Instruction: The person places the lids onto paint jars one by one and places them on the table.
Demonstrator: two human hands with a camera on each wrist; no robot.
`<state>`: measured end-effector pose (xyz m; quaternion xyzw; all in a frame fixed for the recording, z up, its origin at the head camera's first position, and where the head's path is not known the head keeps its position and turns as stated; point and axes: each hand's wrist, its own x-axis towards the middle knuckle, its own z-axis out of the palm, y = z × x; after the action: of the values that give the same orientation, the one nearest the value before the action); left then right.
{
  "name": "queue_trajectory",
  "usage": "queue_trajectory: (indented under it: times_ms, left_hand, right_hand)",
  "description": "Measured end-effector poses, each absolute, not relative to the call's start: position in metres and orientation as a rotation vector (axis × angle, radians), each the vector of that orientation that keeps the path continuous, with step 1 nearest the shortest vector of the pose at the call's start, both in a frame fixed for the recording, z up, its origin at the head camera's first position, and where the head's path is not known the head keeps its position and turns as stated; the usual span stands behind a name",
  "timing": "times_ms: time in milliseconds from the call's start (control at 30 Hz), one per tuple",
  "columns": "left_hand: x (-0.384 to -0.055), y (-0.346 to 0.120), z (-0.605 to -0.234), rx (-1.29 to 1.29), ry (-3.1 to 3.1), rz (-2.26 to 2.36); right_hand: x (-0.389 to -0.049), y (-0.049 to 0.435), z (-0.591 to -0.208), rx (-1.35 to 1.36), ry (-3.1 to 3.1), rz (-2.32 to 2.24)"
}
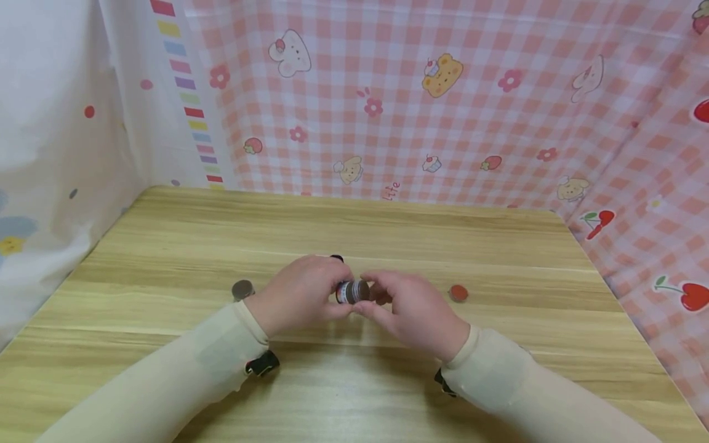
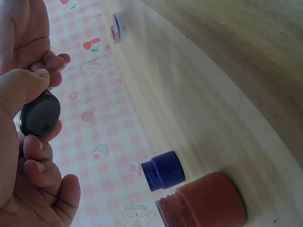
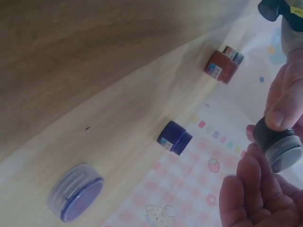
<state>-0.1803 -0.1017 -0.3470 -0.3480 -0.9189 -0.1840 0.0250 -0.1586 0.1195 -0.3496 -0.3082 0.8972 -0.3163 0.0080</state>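
Note:
My left hand (image 1: 307,289) grips a small black jar (image 3: 271,133) on its side, thumb (image 3: 284,113) pressed to its body. In the head view the jar's label and ridged, brown-ended part (image 1: 361,290) point right; this end looks clear in the right wrist view. The left wrist view shows its black base (image 2: 42,116). My right hand (image 1: 415,307) is around the ridged end, thumb and index finger close to its edge. In the right wrist view its loosely bent fingers (image 3: 255,184) lie right beside this end, not wrapped round it.
A red-brown jar (image 2: 210,203) stands left of my left hand, without a lid. Behind that hand is a blue jar (image 2: 165,170) with a bare threaded neck. A clear, round, lid-like piece (image 1: 458,293) with a reddish top lies right of my right hand. Patterned cloth (image 1: 388,92) borders the wooden table (image 1: 354,394).

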Motion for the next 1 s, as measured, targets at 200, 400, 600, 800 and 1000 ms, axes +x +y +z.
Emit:
queue_trajectory:
  times_ms: [200,400,600,800,1000]
  left_hand:
    - [-0.1807,-0.102,-0.3485,-1.076,-2.811,-0.61]
    - [-0.1808,-0.1019,-0.3496,-1.086,-2.794,-0.609]
    - [-0.1808,-0.1019,-0.3507,-1.093,-2.799,-0.621]
    - [-0.1814,-0.1017,-0.3518,-1.085,-2.807,-0.623]
    - [-0.1809,-0.1029,-0.3533,-1.083,-2.801,-0.618]
  right_hand:
    - [-0.1571,0.121,-0.3491,-1.033,2.772,-1.01]
    - [-0.1588,0.1219,-0.348,-0.987,2.737,-1.027]
    - [-0.159,0.1226,-0.349,-1.009,2.802,-1.003]
    - [-0.1595,0.1219,-0.3502,-1.087,2.817,-1.008]
    - [-0.1592,0.1221,-0.3506,-1.045,2.841,-0.992]
